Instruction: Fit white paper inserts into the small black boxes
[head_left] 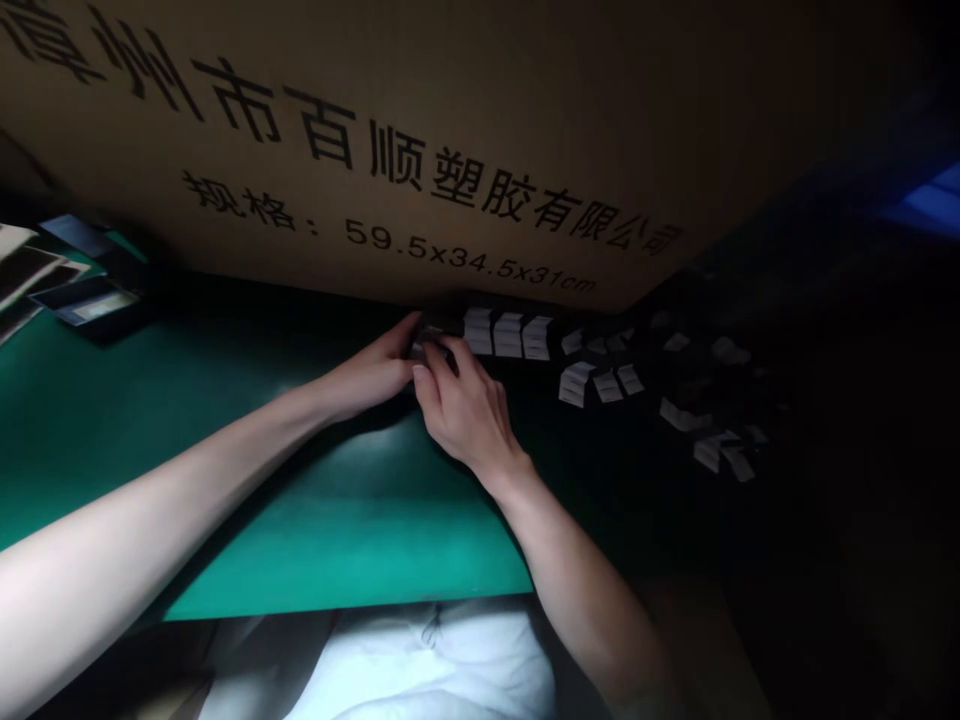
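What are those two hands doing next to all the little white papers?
A person's left hand and right hand meet with their fingertips on a small dark piece, right at the foot of a big cardboard box. It is too dim to tell what the piece is, or whether they pinch it or only press it. Little white papers lie in rows just to the right, with more scattered farther off. Everything rests on a green mat.
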